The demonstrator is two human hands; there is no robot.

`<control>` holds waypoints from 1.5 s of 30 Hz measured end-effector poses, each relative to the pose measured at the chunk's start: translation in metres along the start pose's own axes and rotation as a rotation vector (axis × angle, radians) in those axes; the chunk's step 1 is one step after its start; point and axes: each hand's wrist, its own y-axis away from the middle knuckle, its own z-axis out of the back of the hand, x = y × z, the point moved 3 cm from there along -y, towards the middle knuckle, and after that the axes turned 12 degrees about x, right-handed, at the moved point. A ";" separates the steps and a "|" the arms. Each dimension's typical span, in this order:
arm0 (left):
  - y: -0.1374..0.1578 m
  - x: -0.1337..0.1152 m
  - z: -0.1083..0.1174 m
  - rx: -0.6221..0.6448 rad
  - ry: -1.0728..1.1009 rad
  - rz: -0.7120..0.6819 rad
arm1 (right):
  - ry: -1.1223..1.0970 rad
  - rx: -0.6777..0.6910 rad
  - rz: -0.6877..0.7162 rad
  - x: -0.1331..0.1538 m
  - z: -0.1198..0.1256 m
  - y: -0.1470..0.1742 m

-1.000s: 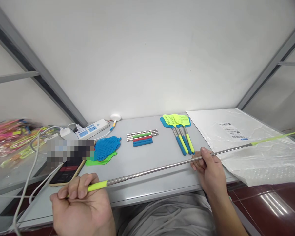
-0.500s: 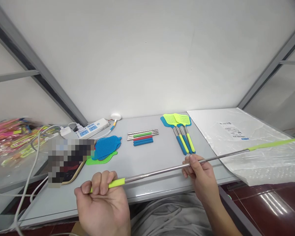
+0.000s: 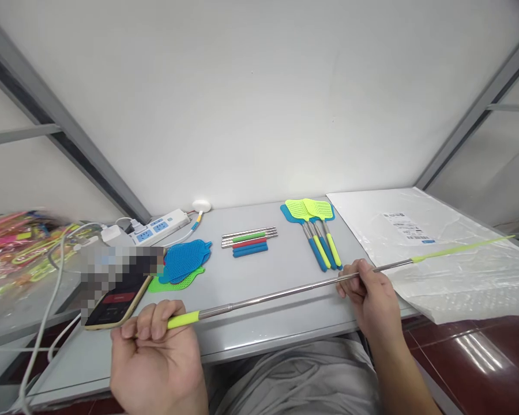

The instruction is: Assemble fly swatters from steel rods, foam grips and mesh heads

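A long telescopic fly swatter (image 3: 281, 293) stretches across the front of the table, its metal rod drawn out. My left hand (image 3: 155, 351) is closed round its yellow-green handle. Toward the far end of the rod, my right hand (image 3: 367, 294) pinches the metal between thumb and fingers. The yellow-green swatter head beyond it shows almost edge-on, above the white bag. Behind my right hand lie several finished fly swatters (image 3: 315, 230) with yellow-green and blue heads. Loose metal rods (image 3: 266, 231) and green, red and blue handle grips (image 3: 251, 250) lie mid-table.
Loose blue and green swatter heads (image 3: 185, 259) lie at left beside a phone (image 3: 121, 294), partly blurred out. Behind them is a power strip (image 3: 164, 227) with white cables. Bagged colourful items (image 3: 21, 242) sit far left. A white plastic bag (image 3: 372, 216) covers the table's right side.
My left hand has moved left with the handle, and my right hand has shifted right and slightly up. The swatter head now appears wholly in view. The phone screen looks lit.
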 end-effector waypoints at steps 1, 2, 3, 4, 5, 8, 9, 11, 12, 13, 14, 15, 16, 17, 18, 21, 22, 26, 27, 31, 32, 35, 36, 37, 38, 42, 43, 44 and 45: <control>-0.002 -0.001 0.000 -0.005 -0.002 0.006 | -0.027 -0.021 0.006 0.001 0.002 -0.001; -0.003 -0.003 0.001 -0.009 -0.006 0.006 | -0.050 -0.050 0.016 0.003 0.004 -0.002; -0.005 -0.006 0.001 -0.010 -0.013 0.003 | -0.066 -0.088 0.032 0.006 0.007 -0.004; -0.006 -0.008 0.001 -0.010 -0.022 -0.004 | -0.073 -0.133 0.050 0.009 0.011 -0.005; -0.008 -0.011 0.001 -0.008 -0.030 -0.010 | -0.071 -0.178 0.068 0.012 0.014 -0.006; -0.011 -0.016 0.000 -0.017 -0.046 -0.020 | -0.043 -0.267 0.080 0.016 0.022 -0.008; -0.011 -0.016 0.000 -0.021 -0.046 -0.019 | -0.037 -0.276 0.070 0.015 0.022 -0.008; -0.011 -0.016 0.000 -0.024 -0.045 -0.019 | -0.030 -0.277 0.044 0.013 0.021 -0.008; -0.011 -0.016 0.000 -0.022 -0.045 -0.020 | -0.026 -0.273 0.032 0.011 0.019 -0.007; -0.011 -0.016 0.000 -0.019 -0.047 -0.022 | -0.023 -0.265 0.024 0.010 0.018 -0.007; -0.011 -0.016 0.000 -0.013 -0.054 -0.021 | -0.020 -0.252 0.019 0.008 0.016 -0.007; -0.011 -0.017 0.000 -0.005 -0.067 -0.020 | -0.017 -0.237 0.019 0.007 0.015 -0.007; -0.011 -0.017 0.001 0.005 -0.085 -0.021 | -0.014 -0.220 0.020 0.006 0.014 -0.008; -0.011 -0.018 0.001 0.017 -0.109 -0.024 | -0.015 -0.202 0.025 0.005 0.013 -0.008; -0.010 -0.018 0.000 0.028 -0.136 -0.028 | -0.021 -0.186 0.032 0.004 0.011 -0.008; -0.003 -0.009 -0.003 0.046 -0.198 -0.056 | -0.036 -0.140 0.033 -0.001 0.001 -0.005; 0.001 -0.003 -0.005 0.040 -0.208 -0.052 | -0.029 -0.116 0.019 -0.003 -0.005 -0.002; 0.026 0.033 -0.009 -0.031 -0.200 0.055 | -0.054 0.072 -0.077 -0.014 -0.038 0.015; 0.031 0.041 -0.009 -0.045 -0.194 0.086 | -0.076 0.110 -0.086 -0.015 -0.044 0.019; 0.040 0.058 -0.006 -0.056 -0.172 0.177 | -0.039 0.110 -0.046 -0.011 -0.045 0.023; 0.039 0.059 -0.005 -0.055 -0.162 0.192 | -0.013 0.106 -0.037 -0.010 -0.042 0.022; 0.033 0.054 -0.003 -0.068 -0.109 0.198 | 0.039 0.148 -0.058 -0.007 -0.034 0.016; 0.030 0.051 -0.003 -0.070 -0.087 0.192 | 0.040 0.175 -0.077 -0.007 -0.033 0.015; 0.028 0.047 -0.003 -0.070 -0.066 0.180 | 0.030 0.200 -0.095 -0.008 -0.032 0.013; 0.025 0.043 -0.004 -0.066 -0.048 0.166 | 0.012 0.220 -0.109 -0.009 -0.032 0.012; 0.020 0.027 -0.006 -0.039 -0.017 0.128 | 0.022 0.198 -0.077 -0.009 -0.030 0.009; 0.019 0.025 -0.006 -0.031 -0.008 0.125 | 0.054 0.179 -0.060 -0.009 -0.029 0.008; 0.018 0.023 -0.005 -0.023 0.003 0.121 | 0.084 0.162 -0.038 -0.008 -0.029 0.008; 0.017 0.021 -0.004 -0.016 0.016 0.115 | 0.106 0.146 -0.014 -0.007 -0.028 0.008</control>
